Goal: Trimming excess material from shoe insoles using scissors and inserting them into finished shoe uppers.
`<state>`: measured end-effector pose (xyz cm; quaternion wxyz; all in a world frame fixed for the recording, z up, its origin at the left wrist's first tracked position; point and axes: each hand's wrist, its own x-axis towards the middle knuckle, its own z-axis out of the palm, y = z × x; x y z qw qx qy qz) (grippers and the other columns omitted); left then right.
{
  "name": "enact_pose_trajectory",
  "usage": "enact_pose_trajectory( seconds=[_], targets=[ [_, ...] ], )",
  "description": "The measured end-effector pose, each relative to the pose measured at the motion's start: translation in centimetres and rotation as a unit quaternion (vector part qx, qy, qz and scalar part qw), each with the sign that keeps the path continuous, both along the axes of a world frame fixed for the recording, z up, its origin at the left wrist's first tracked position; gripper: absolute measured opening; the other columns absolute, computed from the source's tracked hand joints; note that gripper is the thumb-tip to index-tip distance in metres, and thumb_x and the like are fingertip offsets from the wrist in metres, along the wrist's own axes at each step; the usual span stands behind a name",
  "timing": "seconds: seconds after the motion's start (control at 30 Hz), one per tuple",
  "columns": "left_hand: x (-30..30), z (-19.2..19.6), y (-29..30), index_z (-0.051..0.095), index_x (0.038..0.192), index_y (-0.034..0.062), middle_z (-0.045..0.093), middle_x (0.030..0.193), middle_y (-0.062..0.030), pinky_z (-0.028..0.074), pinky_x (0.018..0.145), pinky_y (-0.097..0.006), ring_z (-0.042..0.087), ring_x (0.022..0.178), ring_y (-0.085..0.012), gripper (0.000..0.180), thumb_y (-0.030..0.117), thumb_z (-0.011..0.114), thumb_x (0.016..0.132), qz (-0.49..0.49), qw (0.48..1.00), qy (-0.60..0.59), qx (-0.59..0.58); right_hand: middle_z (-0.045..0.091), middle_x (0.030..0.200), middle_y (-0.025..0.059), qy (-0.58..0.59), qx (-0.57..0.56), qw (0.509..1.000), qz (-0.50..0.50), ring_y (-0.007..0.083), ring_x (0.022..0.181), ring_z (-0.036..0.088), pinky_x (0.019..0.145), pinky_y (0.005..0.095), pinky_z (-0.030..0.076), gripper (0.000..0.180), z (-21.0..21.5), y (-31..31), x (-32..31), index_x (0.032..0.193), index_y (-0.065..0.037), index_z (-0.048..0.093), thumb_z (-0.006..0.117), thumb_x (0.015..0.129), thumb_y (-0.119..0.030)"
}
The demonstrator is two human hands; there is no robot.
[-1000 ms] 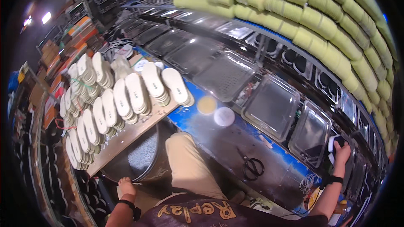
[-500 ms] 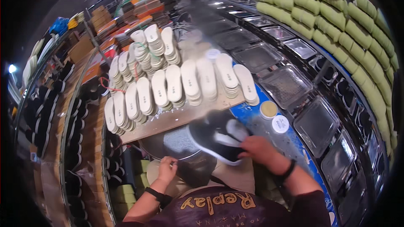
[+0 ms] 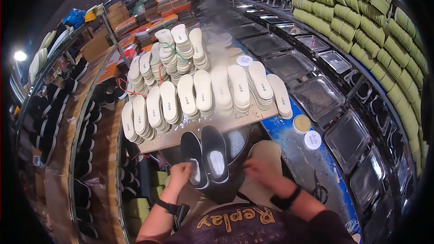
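Observation:
Two black slip-on shoes with white edges and pale insides lie side by side above my lap: a left shoe [image 3: 191, 144] and a right shoe [image 3: 212, 138]. My left hand [image 3: 181, 173] is closed at the outer side of the left shoe, near its heel end; its fingertips are partly hidden. To the right of the pair, apart from it, my right hand [image 3: 262, 170] is slightly blurred, fingers stretched out and holding nothing. Beyond the shoes, stacks of cream insoles [image 3: 185, 92] stand in rows on a wooden board [image 3: 158, 143].
A dark round tub [image 3: 246, 138] with pale contents sits partly under the shoes. On the blue bench at right are a tan-topped round tin [image 3: 301, 124], a white lid [image 3: 312, 140] and scissors [image 3: 319, 190]. Metal trays [image 3: 316, 97] line the right; shoe racks [image 3: 108, 153] stand left.
My right hand has let go of the dark footwear it held and drawn back. The shoes now lie side by side at centre, with my left hand at the left one. The view has shifted slightly.

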<state>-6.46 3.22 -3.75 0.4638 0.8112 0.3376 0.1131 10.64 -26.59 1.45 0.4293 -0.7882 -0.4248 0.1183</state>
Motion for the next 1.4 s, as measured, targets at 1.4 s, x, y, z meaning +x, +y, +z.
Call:
enact_pose_trajectory(
  seconds=[1.4],
  targets=[
    [-15.9, -1.8, -2.4, 0.068, 0.103, 0.0026, 0.070, 0.089, -0.0064, 0.052, 0.067, -0.026, 0.064, 0.076, -0.0122, 0.022, 0.020, 0.059, 0.092, 0.066, 0.949, -0.091, -0.295, 0.064, 0.075, 0.0161, -0.038, -0.126, 0.991, 0.018, 0.0371, 0.074, 0.063, 0.064, 0.0451, 0.049, 0.052, 4.1, 9.6, -3.1, 0.085, -0.003, 0.056, 0.067, 0.079, -0.053]
  ],
)
